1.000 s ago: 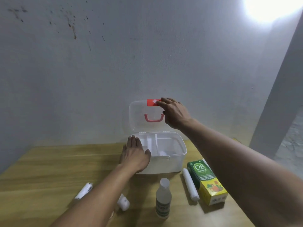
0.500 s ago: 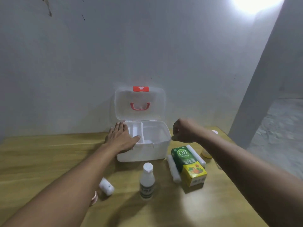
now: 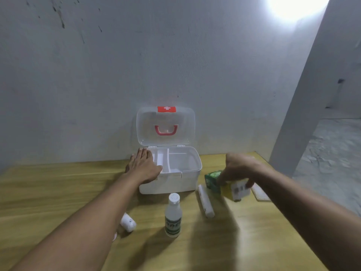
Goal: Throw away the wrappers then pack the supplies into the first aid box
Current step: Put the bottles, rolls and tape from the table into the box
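Note:
The white first aid box (image 3: 187, 179) stands open on the wooden table, its clear lid (image 3: 166, 126) with a red handle upright against the wall. My left hand (image 3: 143, 167) lies flat on the box's front left corner. My right hand (image 3: 239, 170) grips the green and yellow medicine carton (image 3: 224, 184), tilted and blurred, just right of the box. A white plastic bottle (image 3: 172, 216) stands in front of the box. A white bandage roll (image 3: 205, 201) lies beside it. A smaller white roll (image 3: 128, 222) lies by my left forearm.
A flat pale packet (image 3: 260, 193) lies on the table (image 3: 244, 241) behind my right wrist. The grey wall (image 3: 175, 65) runs right behind the box. At right the table ends by a pillar (image 3: 304, 106) and a concrete floor.
My right hand left the lid, dropped to the table's right side and closed on the medicine carton, which now lifts and tilts. The left hand stayed on the box.

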